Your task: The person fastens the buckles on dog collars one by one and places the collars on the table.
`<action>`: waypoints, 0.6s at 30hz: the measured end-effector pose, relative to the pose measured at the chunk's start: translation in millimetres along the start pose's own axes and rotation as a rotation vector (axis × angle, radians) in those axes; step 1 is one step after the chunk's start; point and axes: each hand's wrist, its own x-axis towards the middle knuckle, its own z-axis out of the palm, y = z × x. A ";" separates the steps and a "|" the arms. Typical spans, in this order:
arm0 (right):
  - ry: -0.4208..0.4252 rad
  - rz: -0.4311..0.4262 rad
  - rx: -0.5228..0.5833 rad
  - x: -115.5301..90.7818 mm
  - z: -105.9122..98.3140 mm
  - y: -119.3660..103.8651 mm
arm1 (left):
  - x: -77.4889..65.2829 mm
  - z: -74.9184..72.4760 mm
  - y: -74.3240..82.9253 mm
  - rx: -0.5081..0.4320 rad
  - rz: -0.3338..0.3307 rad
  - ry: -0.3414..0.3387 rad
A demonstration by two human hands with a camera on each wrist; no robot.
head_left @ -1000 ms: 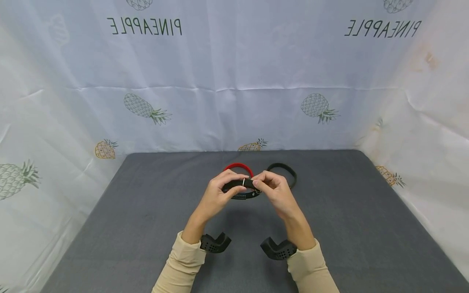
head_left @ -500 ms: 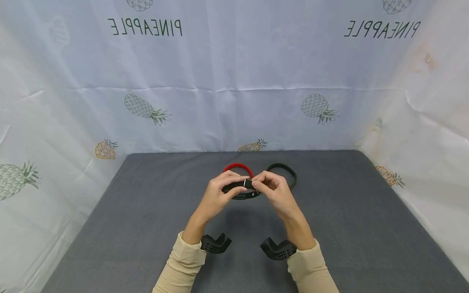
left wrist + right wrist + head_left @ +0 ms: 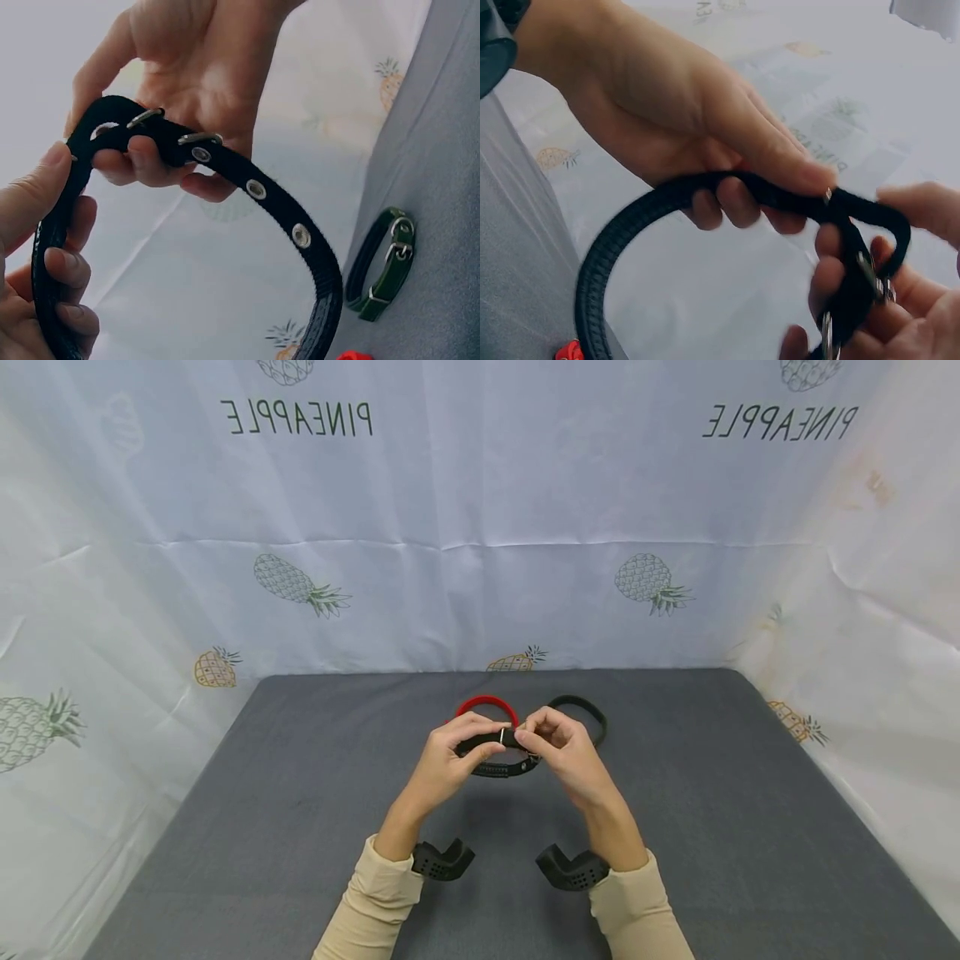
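Note:
A black collar (image 3: pixel 289 202) with metal eyelets hangs as a loop between my hands, above the table. My left hand (image 3: pixel 446 756) grips its band from the left, thumb on one side and curled fingers on the other. My right hand (image 3: pixel 566 752) pinches the strap near the metal buckle (image 3: pixel 146 118). There the strap bends in a small fold, seen in both wrist views. A pale metal keeper (image 3: pixel 502 737) shows on the band between the two hands. Fingers partly hide the strap's end.
Behind my hands a red collar (image 3: pixel 487 700) and a dark green collar (image 3: pixel 386 262) lie on the grey cloth-covered table (image 3: pixel 300 827). A white curtain (image 3: pixel 480 602) printed with pineapples stands at the back and sides. Each wrist wears a black camera mount (image 3: pixel 442 860).
The lower part of the black collar's loop has dropped slightly, and the keeper has shifted a little to the right. Both hands stay almost in place and keep their hold.

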 end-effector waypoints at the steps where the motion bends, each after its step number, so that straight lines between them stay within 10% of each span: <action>1: -0.011 0.018 0.005 0.2 -1.9 0.4 | 0.0 0.0 -0.1 -0.011 -0.007 0.004; 18: -0.247 0.063 0.056 1.2 -21.4 5.9 | -0.7 -3.9 -0.5 -0.104 -0.077 0.008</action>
